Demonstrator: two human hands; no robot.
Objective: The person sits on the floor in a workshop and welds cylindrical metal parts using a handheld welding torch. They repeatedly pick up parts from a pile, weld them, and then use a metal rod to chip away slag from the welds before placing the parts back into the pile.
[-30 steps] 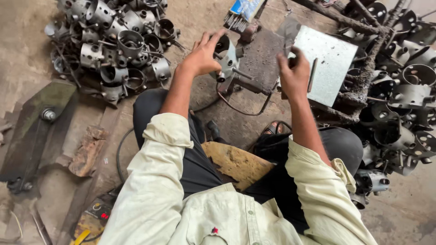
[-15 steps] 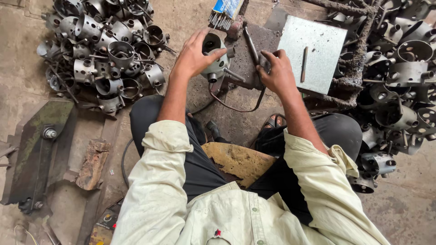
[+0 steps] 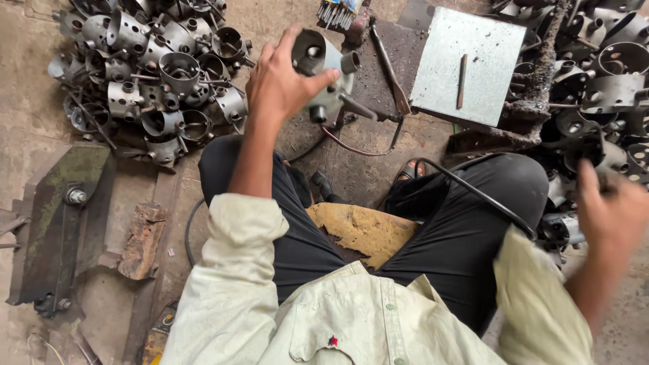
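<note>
Left hand (image 3: 280, 84) grips grey metal fitting (image 3: 324, 74) from above, fingers wrapped round its ring, held over dark work plate (image 3: 378, 67); right hand (image 3: 612, 216) blurred at right edge beside pile of fittings (image 3: 608, 74), grip impossible to tell; second pile (image 3: 149, 74) left of left hand; rod (image 3: 462, 81) lies on steel sheet (image 3: 487, 47)

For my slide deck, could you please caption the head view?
Seated person's left hand grips a grey metal fitting over a dark plate, right hand blurred beside a heap of similar parts.
</note>
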